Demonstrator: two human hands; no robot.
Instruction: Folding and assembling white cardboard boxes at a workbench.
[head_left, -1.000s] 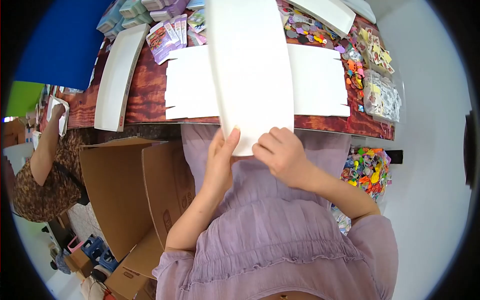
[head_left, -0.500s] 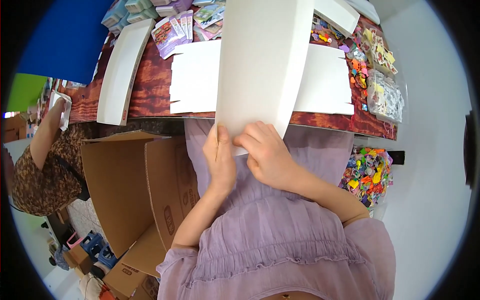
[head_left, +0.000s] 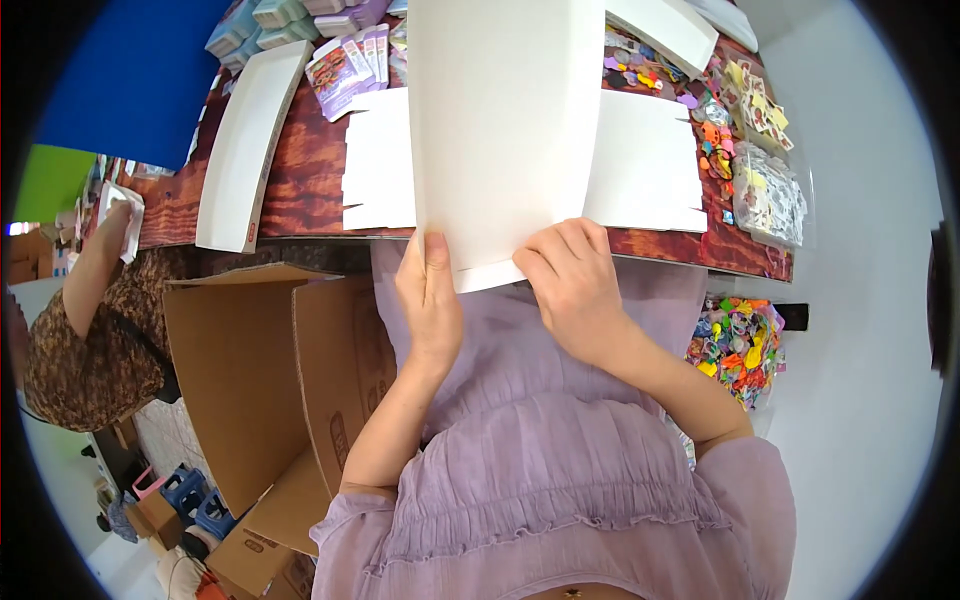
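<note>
Spanning the view from ten o'clock to two o'clock, a wood-grained table (head_left: 310,190) backs the work, with a brown carton (head_left: 235,380) below its edge at eight o'clock. The white card tray (head_left: 510,140) in hand extends toward twelve o'clock, its near end overhanging the table edge; behind it, a flat white blank (head_left: 645,165) shows at eleven and one o'clock. A long shallow tray (head_left: 245,140) lies at ten o'clock. The right hand (head_left: 575,280) is curled around the near right corner, its fingertips partly hidden; the left hand (head_left: 428,305) pinches the left wall, thumb inside. Between them, at six o'clock on the tray, runs the narrow end flap (head_left: 490,275). Good practice, as judged here: brace the wall upright with the left hand, work the flap evenly from corner to corner along its crease, and press gently, since thin card may buckle if twisted.
</note>
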